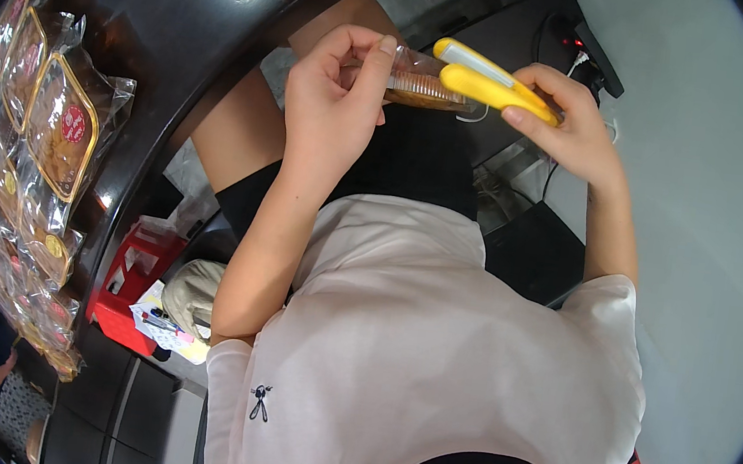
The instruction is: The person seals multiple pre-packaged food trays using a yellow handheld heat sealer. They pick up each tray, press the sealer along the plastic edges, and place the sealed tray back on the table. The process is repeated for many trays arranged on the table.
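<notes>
Evidently pinching clear packet (414, 86), twelve o'clock, with left hand (343, 82), curling right hand (572, 122) around yellow tool (488, 91); possibly risking creases through uneven pulling.

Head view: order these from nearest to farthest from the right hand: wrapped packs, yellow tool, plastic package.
1. Yellow tool, in the right hand.
2. Plastic package, leftward, in the left hand.
3. Wrapped packs, far left on the dark table.

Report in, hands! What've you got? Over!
Left hand grips clear plastic package. Right hand holds yellow clamp-shaped tool. Tool overlaps package; contact unclear. Nothing visibly in the way.
</notes>
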Tool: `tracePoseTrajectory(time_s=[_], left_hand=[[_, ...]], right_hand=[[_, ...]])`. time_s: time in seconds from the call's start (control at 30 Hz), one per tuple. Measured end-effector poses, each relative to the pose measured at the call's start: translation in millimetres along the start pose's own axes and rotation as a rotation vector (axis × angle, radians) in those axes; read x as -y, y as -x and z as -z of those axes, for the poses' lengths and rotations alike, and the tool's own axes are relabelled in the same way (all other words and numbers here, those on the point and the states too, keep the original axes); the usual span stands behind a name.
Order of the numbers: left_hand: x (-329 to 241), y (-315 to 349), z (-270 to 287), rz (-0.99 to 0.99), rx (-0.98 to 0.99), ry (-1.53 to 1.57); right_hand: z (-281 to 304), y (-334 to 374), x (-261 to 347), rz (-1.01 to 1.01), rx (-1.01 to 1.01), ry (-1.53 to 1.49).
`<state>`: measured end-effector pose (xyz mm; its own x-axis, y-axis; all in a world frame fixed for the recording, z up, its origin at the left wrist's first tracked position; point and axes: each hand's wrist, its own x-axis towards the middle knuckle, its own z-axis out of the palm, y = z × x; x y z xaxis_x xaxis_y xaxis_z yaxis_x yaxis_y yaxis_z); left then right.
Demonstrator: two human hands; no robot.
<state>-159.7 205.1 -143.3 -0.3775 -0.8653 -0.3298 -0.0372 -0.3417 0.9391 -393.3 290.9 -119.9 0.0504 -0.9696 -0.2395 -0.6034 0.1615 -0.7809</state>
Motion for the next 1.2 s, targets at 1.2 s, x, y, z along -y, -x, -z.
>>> tracePoseTrajectory(time_s=[1.2], left_hand=[[39.4,-35.6,-1.1,-0.110,0.240,0.209]], right_hand=[[-2.4,0.7,1.3,-0.250,-0.106,-0.622]])
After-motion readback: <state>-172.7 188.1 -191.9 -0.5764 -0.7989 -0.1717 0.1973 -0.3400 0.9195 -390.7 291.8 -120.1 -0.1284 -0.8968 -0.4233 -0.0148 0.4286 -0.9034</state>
